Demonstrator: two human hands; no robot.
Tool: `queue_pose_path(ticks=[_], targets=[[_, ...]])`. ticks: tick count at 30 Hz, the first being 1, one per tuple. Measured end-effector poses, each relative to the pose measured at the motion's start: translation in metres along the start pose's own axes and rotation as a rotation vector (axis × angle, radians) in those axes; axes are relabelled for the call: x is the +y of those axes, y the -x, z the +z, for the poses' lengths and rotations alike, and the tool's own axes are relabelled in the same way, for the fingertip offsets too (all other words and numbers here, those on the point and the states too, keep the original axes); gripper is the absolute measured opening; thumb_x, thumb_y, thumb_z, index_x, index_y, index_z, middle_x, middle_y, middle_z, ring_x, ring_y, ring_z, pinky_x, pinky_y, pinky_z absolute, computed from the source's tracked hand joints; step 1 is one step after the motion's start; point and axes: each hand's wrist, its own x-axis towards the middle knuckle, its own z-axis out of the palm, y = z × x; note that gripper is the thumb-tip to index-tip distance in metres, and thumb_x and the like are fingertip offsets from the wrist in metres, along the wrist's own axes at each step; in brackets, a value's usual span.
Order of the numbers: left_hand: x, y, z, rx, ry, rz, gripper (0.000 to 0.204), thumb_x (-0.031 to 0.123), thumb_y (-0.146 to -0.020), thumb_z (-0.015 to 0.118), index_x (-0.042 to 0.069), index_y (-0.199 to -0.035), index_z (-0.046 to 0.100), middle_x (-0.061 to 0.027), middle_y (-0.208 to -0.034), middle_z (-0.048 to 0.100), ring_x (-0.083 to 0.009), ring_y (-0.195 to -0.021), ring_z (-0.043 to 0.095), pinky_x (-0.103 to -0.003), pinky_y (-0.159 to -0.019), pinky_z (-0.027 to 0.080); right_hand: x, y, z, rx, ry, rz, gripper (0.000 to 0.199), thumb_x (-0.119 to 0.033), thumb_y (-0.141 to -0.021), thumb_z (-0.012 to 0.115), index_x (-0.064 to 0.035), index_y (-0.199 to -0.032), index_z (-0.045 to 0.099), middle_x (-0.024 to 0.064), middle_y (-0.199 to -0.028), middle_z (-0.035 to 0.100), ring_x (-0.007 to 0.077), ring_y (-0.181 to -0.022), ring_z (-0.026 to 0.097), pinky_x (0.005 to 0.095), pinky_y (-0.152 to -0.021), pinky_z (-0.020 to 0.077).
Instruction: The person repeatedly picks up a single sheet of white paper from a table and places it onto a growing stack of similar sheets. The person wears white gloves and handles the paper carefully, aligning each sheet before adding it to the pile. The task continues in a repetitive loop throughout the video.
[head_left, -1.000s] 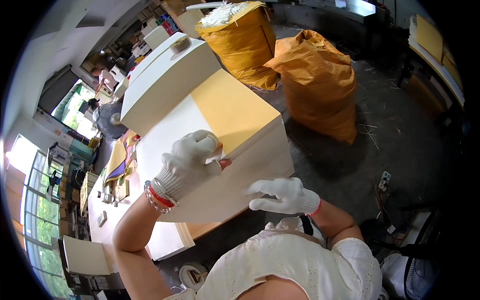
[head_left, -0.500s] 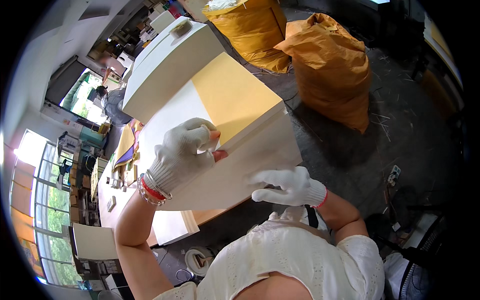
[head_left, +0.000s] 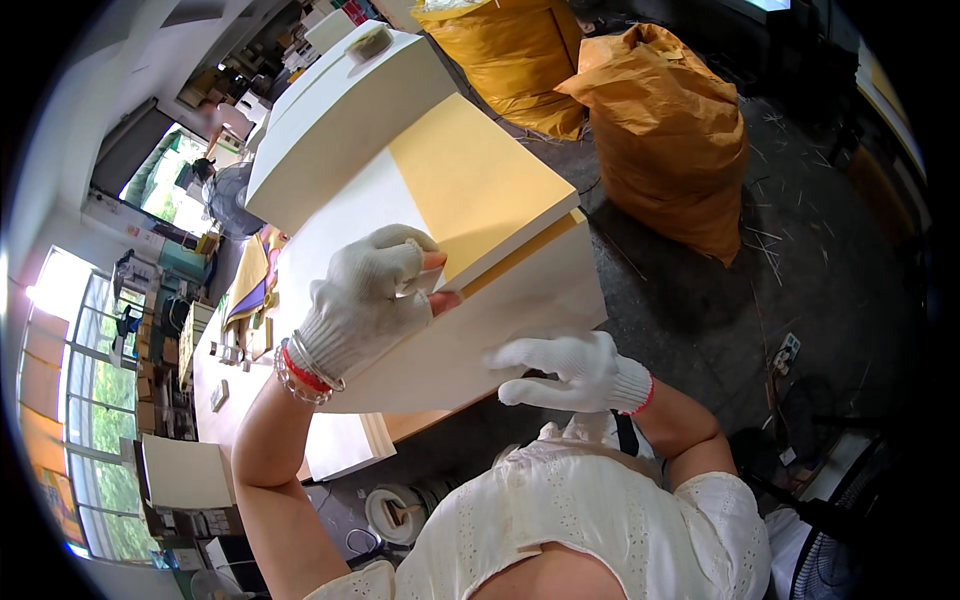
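two orange sacks point(head_left: 660, 130) at upper right; centre, left hand point(head_left: 372, 300) pinches the yellow sheet point(head_left: 480, 185) corner on the white paper stack point(head_left: 500, 300); right hand point(head_left: 565, 368) rests flat, fingers spread, on the stack's edge.

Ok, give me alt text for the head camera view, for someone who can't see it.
Two white-gloved hands work a tall stack of paper: the left hand lifts the edge of yellow sheets, the right hand presses the stack's side. Stuffed orange sacks stand behind.
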Motion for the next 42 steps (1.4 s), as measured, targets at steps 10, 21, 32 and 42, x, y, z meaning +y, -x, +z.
queue_pose_path(ticks=[10,21,32,42], targets=[[0.008,0.024,0.009,0.322,-0.318,0.039,0.039,0.018,-0.068,0.079,0.004,-0.101,0.061,-0.0148,-0.094,0.067,-0.0283,-0.077,0.068,-0.035,-0.066,0.055,-0.056,-0.062,-0.020,0.109,0.974,-0.209,0.029,-0.007,-0.076,0.062,-0.0037,-0.105,0.062,0.0132,-0.109,0.061,0.0288,-0.101,0.060,0.0358,-0.086,0.0510],[0.019,0.010,-0.041,0.073,-0.261,-0.335,0.033,0.022,-0.081,0.064,0.015,-0.113,0.062,-0.0128,-0.091,0.070,-0.0299,-0.078,0.069,-0.039,-0.071,0.054,-0.054,-0.069,-0.004,0.249,1.342,-0.279,0.044,-0.014,-0.086,0.057,-0.0163,-0.130,0.053,0.0054,-0.102,0.067,0.0222,-0.086,0.065,0.0322,-0.074,0.0531],[-0.151,0.171,-0.131,1.298,0.845,0.177,0.023,0.001,-0.083,0.053,-0.002,-0.103,0.064,-0.0100,-0.096,0.067,-0.0174,-0.091,0.065,-0.031,-0.083,0.055,-0.059,-0.123,0.148,-0.103,0.857,-0.496,0.051,-0.033,-0.085,0.065,-0.0035,-0.125,0.052,0.0103,-0.120,0.056,0.0260,-0.109,0.054,0.0473,-0.092,0.0421],[-0.235,0.291,-0.156,1.707,1.078,-0.009,0.017,0.007,-0.083,0.062,0.002,-0.100,0.063,-0.0053,-0.090,0.065,-0.0151,-0.079,0.062,-0.029,-0.071,0.054,-0.084,-0.140,0.217,-0.301,0.915,-0.362,0.069,-0.026,-0.071,0.078,-0.0011,-0.128,0.048,0.0161,-0.124,0.052,0.0334,-0.115,0.051,0.0499,-0.099,0.0386]])
